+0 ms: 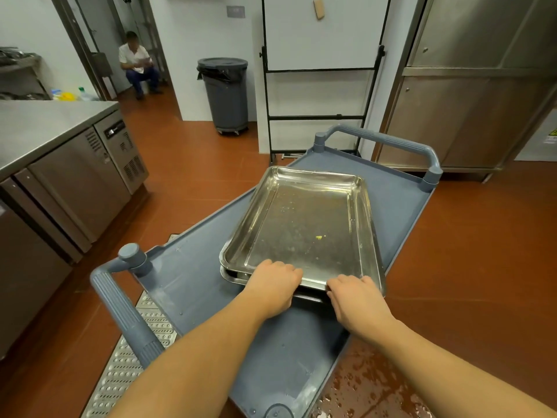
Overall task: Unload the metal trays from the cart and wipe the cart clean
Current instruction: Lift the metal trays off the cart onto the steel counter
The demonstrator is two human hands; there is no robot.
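Head view shows the stack of metal trays (301, 224) lying on the grey cart (193, 267), the left hand (272, 285) and right hand (355, 297) both curled over its near rim. Gripped at one end only, the trays could tip or slide apart when lifted. The wet floor (361, 384) beside the cart invites a slip.
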